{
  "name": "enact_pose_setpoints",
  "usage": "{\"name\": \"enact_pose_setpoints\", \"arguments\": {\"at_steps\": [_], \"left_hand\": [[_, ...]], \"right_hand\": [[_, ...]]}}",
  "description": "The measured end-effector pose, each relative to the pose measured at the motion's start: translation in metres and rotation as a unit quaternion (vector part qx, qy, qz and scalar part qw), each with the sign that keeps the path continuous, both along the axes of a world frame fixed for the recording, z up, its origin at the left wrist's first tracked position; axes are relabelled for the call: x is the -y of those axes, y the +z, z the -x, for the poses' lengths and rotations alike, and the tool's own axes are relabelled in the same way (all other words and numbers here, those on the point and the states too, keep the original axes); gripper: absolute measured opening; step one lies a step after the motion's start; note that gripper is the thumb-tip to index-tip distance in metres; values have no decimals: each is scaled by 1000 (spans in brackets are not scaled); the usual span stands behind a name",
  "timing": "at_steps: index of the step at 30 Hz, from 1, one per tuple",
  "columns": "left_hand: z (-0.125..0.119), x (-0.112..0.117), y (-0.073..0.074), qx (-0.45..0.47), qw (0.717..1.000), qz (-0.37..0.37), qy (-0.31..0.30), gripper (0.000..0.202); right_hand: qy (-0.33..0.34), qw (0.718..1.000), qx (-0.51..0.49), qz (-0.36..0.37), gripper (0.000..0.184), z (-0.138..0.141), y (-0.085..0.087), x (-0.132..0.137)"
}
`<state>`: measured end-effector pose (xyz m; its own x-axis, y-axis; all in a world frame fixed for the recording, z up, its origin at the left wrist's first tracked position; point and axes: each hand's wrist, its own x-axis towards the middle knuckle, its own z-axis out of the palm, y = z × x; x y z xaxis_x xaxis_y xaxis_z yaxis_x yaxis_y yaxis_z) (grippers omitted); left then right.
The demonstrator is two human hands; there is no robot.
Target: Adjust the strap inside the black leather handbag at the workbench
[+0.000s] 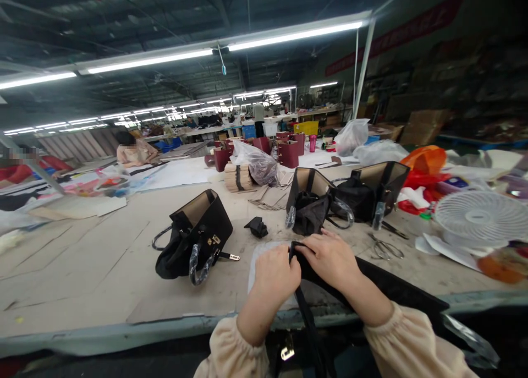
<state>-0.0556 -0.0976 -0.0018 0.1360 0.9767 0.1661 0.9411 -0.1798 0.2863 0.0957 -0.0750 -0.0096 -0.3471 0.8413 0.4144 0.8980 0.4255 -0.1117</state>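
Observation:
A black handbag (pixel 396 281) lies on its side at the table's front edge, partly hanging over it toward me. My left hand (pixel 275 269) is closed on the bag's top edge, thumb pressed against it. Right beside it, my right hand (pixel 330 257) grips the same edge with bent fingers. A black strap with a metal clasp (pixel 287 349) hangs below my hands. Under them lies a whitish sheet (pixel 256 257). To the left stands another black handbag (pixel 214 221) with plastic-wrapped handles. A small crumpled black piece (pixel 257 226) rests just beyond my hands.
Two more black handbags (pixel 307 181) stand beyond my hands to the right. Scissors (pixel 385 248) and a white fan (pixel 480 217) are on the right. Farther back are dark red bags (pixel 287 151), a plastic-covered stack (pixel 239 178) and a seated person (pixel 134 153).

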Motion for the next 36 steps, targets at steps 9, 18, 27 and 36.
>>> {"name": "enact_pose_setpoints", "arguments": {"at_steps": [9,18,27,36], "left_hand": [[-5,-31,-6,31,997,-45,-62,18],[-7,-34,-7,4,997,-58,-55,23],[-9,-37,-3,-26,998,-50,-31,25],[-3,-44,-8,70,995,-57,-36,22]], "right_hand": [[-3,1000,-14,-9,28,-4,-5,-9],[-15,1000,-21,-15,29,-2,-7,-11],[-41,999,-21,-1,31,9,-6,-13],[-42,996,-34,78,27,-27,3,-12]]}}
